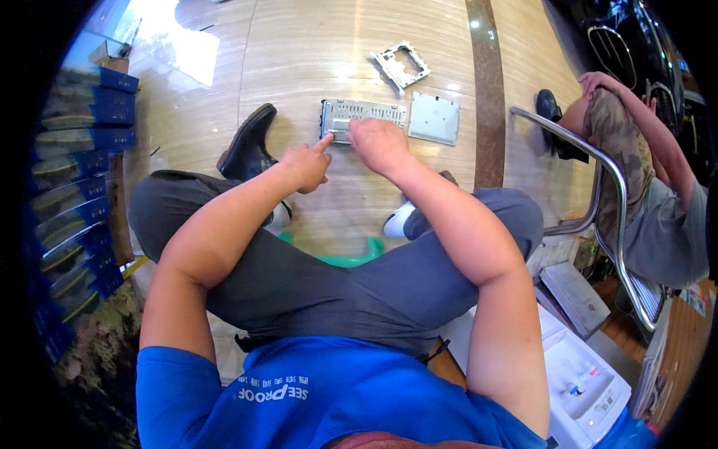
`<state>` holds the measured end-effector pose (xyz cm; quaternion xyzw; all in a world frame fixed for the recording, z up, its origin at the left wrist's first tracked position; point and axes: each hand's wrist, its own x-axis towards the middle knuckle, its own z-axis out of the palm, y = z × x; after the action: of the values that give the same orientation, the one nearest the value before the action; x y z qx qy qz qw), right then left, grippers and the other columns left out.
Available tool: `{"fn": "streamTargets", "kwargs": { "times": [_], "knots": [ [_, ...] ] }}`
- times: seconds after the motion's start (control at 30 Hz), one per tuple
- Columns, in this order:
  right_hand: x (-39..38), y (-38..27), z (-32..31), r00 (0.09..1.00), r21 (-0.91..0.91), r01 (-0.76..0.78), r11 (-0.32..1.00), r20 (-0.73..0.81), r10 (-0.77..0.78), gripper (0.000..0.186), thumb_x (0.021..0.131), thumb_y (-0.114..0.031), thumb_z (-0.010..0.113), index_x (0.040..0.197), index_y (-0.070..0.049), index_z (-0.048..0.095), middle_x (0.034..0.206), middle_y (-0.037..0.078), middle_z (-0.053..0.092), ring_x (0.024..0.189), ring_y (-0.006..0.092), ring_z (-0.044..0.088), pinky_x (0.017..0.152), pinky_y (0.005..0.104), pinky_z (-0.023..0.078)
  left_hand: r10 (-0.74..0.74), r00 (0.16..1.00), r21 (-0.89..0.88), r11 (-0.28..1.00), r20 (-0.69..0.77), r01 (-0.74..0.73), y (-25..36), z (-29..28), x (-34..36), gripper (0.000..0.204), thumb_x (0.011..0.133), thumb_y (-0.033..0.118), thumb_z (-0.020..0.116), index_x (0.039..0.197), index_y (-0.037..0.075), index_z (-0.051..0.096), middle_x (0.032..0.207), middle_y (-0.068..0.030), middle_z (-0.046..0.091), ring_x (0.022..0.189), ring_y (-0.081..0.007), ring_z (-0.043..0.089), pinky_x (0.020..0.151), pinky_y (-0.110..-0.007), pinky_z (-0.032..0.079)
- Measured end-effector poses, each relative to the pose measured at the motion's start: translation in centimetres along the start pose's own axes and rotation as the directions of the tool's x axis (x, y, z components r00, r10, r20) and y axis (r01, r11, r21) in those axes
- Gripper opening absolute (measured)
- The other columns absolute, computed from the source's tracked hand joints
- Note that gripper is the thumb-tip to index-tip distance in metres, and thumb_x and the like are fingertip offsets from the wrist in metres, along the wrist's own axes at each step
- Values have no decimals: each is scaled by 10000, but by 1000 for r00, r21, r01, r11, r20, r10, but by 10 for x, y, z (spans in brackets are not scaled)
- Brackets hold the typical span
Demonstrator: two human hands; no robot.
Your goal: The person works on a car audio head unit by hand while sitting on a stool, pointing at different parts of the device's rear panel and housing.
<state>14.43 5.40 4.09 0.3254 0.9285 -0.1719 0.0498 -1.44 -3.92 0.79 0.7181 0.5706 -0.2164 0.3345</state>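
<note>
A flat metal device housing (pixel 385 112) with rows of slots and holes, resembling a car stereo unit, lies on the floor ahead of me. My left hand (pixel 303 166) reaches to its near left corner, the index finger stretched out against it and the other fingers loosely apart. Over the middle of the housing my right hand (pixel 380 144) is closed in a pinch; what the fingertips hold, if anything, is hidden. To the right lies a flat metal cover plate (pixel 434 118). Behind them rests a pale rectangular frame (pixel 402 66) with a large opening.
My shoes stand either side, a black one (pixel 250 142) at left. Green plastic (pixel 351 259) shows beneath me. Stacked blue boxes (pixel 112 108) line the left. At right, a person sits by a metal chair frame (pixel 609 161). A white water dispenser (pixel 587 382) stands near right.
</note>
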Motion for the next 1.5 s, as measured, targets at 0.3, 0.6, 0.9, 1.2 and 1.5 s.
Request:
{"fn": "streamTargets", "kwargs": {
  "times": [0.3,0.6,0.9,1.2,1.5],
  "knots": [
    [-3,3,-5,994,90,55,994,-99,-46,144,883,-132,527,938,-69,644,917,171,660,878,351,680,738,460,555,13,1000,-13,1000,-4,-13,-2,0,-1,553,901,311,673,1371,72,507,1627,-133,170,1203,-378,551,976,-468,494],
    [-2,3,-5,996,83,44,996,-76,-38,154,890,-152,522,941,-79,647,940,160,657,906,340,670,769,448,547,5,1000,-29,1000,0,-5,-2,-3,-2,518,914,313,661,1357,77,532,1635,-119,155,1227,-370,541,979,-472,490],
    [-3,2,-3,995,84,62,995,-88,-54,153,899,-157,526,938,-75,649,932,167,651,892,343,669,752,453,551,-1,1000,-25,1000,21,2,1,-4,-5,522,922,319,649,1370,84,519,1638,-114,147,1247,-369,529,986,-474,487],
    [-3,0,-8,969,-99,221,970,-92,-230,137,851,-164,570,859,-86,682,930,114,652,956,285,644,811,409,539,-5,999,-2,1000,47,5,4,-11,-2,526,919,323,653,1373,94,516,1634,-127,153,1248,-371,527,983,-476,485],
    [2,-10,-2,983,-114,177,978,-31,-182,140,843,-159,571,848,-75,683,889,133,650,899,294,663,760,406,555,17,1000,30,999,5,-17,-4,10,6,570,892,354,676,1377,102,513,1575,-171,250,1221,-388,540,987,-478,485]
  ]
}}
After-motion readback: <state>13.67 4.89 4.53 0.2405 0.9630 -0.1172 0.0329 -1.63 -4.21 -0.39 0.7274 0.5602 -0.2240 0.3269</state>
